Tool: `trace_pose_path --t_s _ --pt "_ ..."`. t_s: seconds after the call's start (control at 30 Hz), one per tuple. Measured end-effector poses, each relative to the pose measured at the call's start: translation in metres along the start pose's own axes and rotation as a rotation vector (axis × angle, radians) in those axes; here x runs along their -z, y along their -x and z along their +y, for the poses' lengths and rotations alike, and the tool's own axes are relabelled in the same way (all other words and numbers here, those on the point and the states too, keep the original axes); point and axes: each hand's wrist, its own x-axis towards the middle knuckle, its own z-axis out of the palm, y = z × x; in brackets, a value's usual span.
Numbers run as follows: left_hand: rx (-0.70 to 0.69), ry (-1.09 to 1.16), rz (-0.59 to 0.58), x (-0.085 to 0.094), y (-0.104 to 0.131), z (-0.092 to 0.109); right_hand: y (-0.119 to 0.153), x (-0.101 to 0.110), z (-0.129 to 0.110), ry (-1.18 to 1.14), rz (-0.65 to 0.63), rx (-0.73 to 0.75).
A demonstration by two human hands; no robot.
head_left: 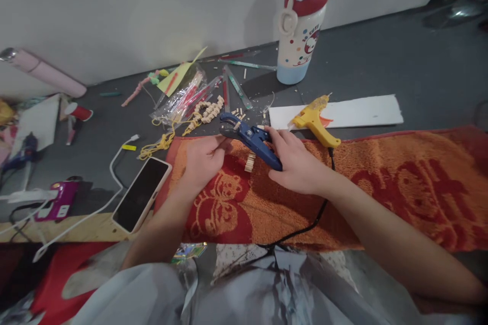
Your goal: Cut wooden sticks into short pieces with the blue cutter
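My right hand (296, 161) is wrapped round the handles of a blue hand cutter (256, 143), its jaws pointing up and to the left. Close to those jaws is my left hand (206, 158), its fingers closed in a pinch; whatever they may hold is hidden. A tiny pale piece shows at the cutter's jaw. Beneath the cutter, a short row of small wooden pieces (250, 162) lies on an orange and red towel (381, 188). More cut wooden bits and a cluster of joined wooden pieces (208, 111) sit just beyond.
A yellow glue gun (317, 121) rests on a white board (366, 110), its black cord crossing the towel. A bottle (301, 30) stands near the wall. To the left are a phone (142, 194), a white cable (112, 170), yellow string (158, 145) and plastic packets (183, 99).
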Motion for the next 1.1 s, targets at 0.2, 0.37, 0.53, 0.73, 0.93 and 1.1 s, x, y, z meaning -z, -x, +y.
trace_pose_path --t_s 0.2,0.37,0.53,0.73,0.93,1.1 --pt "-0.048 -0.031 -0.001 -0.0013 0.0001 -0.0039 -0.0008 0.0061 0.0005 -0.014 -0.081 -0.008" --pt "-0.06 -0.038 -0.013 -0.0017 -0.0003 -0.0034 -0.0013 0.004 -0.0001 0.05 -0.054 -0.015" --pt "-0.053 -0.027 -0.036 -0.0018 -0.0019 -0.0093 -0.0031 0.0047 0.0034 0.038 -0.094 0.018" --pt "0.012 0.062 -0.038 -0.0053 -0.0009 -0.0034 -0.0036 0.0016 0.0064 0.05 -0.038 0.035" --pt "-0.031 0.005 -0.098 -0.001 -0.0016 -0.0045 -0.0034 0.004 0.0091 0.067 -0.057 0.061" --pt "-0.02 -0.019 -0.053 -0.0002 -0.002 -0.0055 -0.0038 0.0052 0.0078 0.051 -0.084 0.064"
